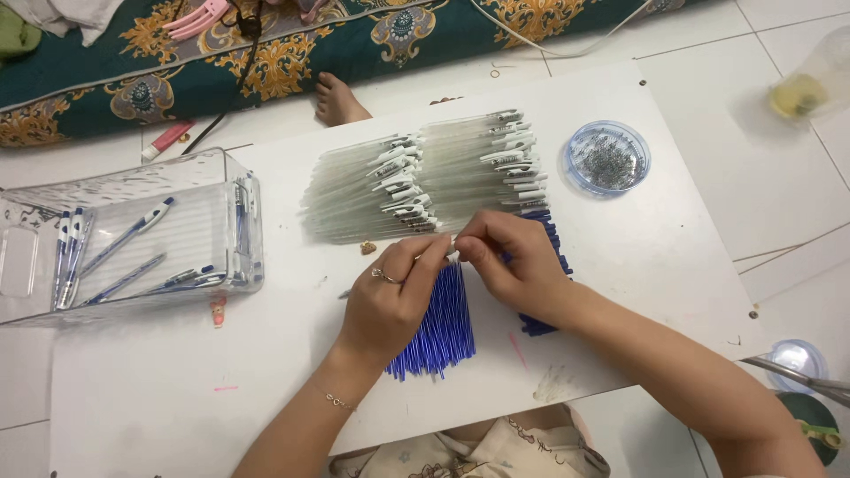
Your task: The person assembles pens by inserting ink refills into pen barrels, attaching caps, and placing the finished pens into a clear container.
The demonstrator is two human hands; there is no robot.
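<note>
White floor tiles run around the white board (620,265) I work on, with a teal and gold patterned mat (354,35) along the top of the frame.

At the centre, both my hands meet over one small pen part (452,241), pinched between them. My left hand (390,301), with a ring on it, is closed with fingertips pressed to the part from the left. My right hand (522,265) is closed too, thumb and forefinger gripping it from the right. I cannot tell exactly what the piece is; it is mostly hidden by my fingers.

Just below my hands lies a bundle of blue refills (438,323), fanned toward the lower centre, and more blue refills (549,257) poke out from under my right hand. Just above my hands sit two dense stacks of clear pen barrels (425,177) with white clips. A round clear dish of small springs (607,158) stands at the upper right of the board.

At the left of the frame a clear plastic box (27,265) holds only a handful of finished blue pens (124,239). Judging by that, I think little is done: the barrel stacks and refill bundles are large, the box nearly bare.

A bare foot (336,99) shows at the top centre, by the mat.
</note>
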